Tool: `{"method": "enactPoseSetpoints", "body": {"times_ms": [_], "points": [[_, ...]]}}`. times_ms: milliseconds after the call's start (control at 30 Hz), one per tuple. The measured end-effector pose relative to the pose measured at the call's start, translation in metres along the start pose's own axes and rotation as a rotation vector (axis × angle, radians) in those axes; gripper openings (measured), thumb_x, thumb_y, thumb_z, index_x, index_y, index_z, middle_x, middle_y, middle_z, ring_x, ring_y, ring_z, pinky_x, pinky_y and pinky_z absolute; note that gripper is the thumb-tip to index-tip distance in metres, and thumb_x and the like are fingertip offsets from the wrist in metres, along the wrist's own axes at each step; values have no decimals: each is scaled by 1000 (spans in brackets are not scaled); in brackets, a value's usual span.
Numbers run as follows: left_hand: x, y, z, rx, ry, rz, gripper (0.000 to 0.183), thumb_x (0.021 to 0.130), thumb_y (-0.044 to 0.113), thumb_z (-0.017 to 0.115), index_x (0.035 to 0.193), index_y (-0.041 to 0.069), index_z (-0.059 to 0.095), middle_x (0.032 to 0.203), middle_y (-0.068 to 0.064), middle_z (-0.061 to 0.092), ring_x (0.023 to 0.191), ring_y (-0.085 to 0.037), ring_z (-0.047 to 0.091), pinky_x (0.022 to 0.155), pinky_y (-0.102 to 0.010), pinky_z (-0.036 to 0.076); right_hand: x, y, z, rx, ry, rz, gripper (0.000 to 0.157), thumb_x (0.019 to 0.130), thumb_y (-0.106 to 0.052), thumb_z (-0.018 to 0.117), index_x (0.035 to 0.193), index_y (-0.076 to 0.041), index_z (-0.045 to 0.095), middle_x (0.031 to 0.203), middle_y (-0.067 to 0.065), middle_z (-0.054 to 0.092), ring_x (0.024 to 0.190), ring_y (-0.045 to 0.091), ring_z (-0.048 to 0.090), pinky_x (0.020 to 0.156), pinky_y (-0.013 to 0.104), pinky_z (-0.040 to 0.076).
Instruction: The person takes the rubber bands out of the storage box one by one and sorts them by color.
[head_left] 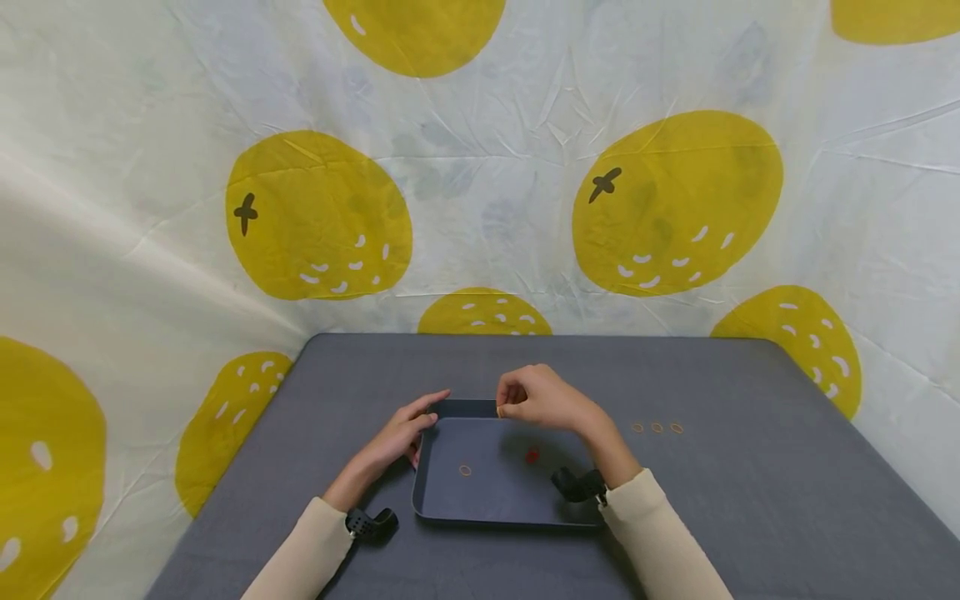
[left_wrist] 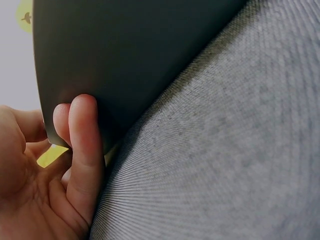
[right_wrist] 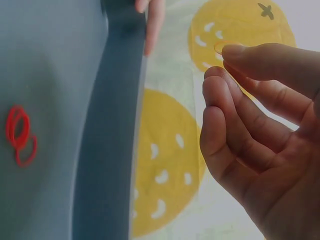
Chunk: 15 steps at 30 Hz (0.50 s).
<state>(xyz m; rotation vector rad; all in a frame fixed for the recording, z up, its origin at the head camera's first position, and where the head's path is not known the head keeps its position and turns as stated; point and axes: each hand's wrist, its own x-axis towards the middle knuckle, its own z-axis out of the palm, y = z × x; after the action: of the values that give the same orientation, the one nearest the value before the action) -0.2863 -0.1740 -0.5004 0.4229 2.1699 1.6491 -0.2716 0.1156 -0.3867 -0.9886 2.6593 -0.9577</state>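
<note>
My left hand (head_left: 397,435) grips the far left corner of a dark grey tray (head_left: 510,523), thumb over the rim and other fingers against the outer wall (left_wrist: 135,45). Above the tray's far rim, my right hand (head_left: 543,397) pinches a thin yellow-orange rubber band (right_wrist: 218,47) between thumb and index finger. Much of that band is hidden by the fingertips. Inside the tray lie a tan rubber band (head_left: 465,470) on the left and a small cluster of red rubber bands (right_wrist: 19,131) nearer the right.
Three orange rubber bands (head_left: 657,427) lie in a row on the grey cloth-covered table (head_left: 750,500), right of the tray. A white curtain with yellow fruit prints (head_left: 487,208) hangs behind the table and along its sides.
</note>
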Motion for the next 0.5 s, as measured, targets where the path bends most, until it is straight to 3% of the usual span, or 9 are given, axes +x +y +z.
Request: {"method": "enactPoseSetpoints", "body": {"times_ms": [167,500], "points": [[0,1,-1,-8,-3,-10,45,104,27,43,148,33,38,60,-6,50,43,-16,53,44,-40,54,-14,2,-12,0,31,-6,6,89,-16,68,83,-18,69,81,2,72,69,11,63,62,25,52],[-1,0,-1,-26,-11,-8,45,103,28,44,147,34,38,64,-7,49,43,-15,52,44,-39,54,-40,19,-34,-16,98,40,6,88,-20,70,85,-16,69,76,-9,67,68,16,63,60,27,51]]}}
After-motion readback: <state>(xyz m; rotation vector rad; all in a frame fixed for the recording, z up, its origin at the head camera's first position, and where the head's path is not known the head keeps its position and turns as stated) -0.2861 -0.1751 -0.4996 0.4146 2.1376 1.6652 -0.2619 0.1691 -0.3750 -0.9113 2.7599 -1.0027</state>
